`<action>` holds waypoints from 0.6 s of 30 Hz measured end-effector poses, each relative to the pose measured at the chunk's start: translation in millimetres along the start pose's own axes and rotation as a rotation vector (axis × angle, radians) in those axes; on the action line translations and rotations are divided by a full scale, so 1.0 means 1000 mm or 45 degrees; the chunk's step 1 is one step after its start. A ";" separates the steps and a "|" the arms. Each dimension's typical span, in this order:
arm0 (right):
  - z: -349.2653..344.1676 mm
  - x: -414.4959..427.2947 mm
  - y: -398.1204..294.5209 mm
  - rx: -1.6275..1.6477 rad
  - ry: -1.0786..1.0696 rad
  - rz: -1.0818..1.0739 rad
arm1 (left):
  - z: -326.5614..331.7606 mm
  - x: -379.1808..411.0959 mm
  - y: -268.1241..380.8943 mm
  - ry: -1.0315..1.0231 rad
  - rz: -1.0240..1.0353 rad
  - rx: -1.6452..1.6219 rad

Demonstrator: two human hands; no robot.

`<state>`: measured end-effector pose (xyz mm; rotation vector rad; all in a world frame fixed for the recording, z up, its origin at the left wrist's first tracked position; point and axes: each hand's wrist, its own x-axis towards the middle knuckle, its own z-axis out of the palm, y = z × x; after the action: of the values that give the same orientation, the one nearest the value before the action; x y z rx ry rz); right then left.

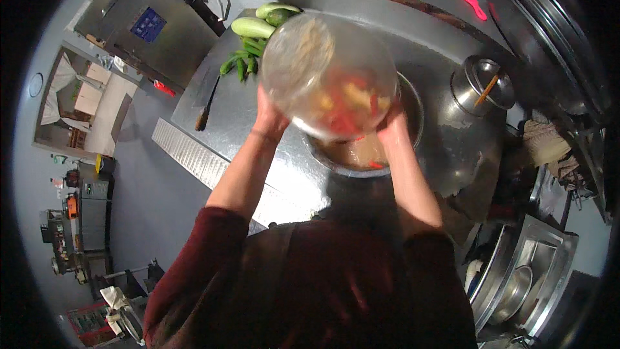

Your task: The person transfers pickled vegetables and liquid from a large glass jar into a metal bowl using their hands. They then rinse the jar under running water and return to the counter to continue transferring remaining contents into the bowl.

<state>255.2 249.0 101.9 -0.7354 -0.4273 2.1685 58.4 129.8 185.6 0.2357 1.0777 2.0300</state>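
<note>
Between both hands is a large metal bowl or basin (295,77), blurred, with red and yellow cut pieces in it. My left hand (271,114) grips its left side, and my right hand (393,118) its lower right side; the fingers are mostly hidden. The bowl is held above a round metal pot (419,123) of brownish liquid with a few red pieces. Left of the bowl lie pale green gourds (252,27) and green peppers (240,65). A knife or cleaver with a wooden handle (202,118) rests farther left on the steel table (286,155).
A metal pot with a lid (470,88) stands at the right of the table. On the raised shelf at the back lies a pink-handled tool, perhaps a peeler (473,6). A perforated metal strip (193,155) runs along the near left edge. A sink (537,271) is at lower right.
</note>
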 end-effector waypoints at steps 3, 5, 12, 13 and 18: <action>0.000 0.005 0.000 -0.044 0.076 -0.031 | 0.001 0.013 0.000 -0.147 -0.031 -0.001; -0.003 0.008 0.001 0.037 0.145 -0.102 | 0.000 0.013 -0.003 -0.288 0.050 -0.001; 0.002 -0.010 -0.002 -0.094 0.194 -0.081 | -0.015 0.001 0.001 -0.134 -0.133 -0.162; 0.006 -0.011 -0.004 -0.024 0.254 0.000 | -0.011 0.009 0.001 -0.115 -0.091 -0.091; 0.009 -0.008 -0.006 -0.166 0.104 -0.105 | -0.009 0.002 0.000 -0.107 0.001 -0.111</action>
<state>256.9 246.5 115.0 -0.8598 -0.5503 2.0404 53.0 125.5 179.6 0.2738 0.9356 2.0436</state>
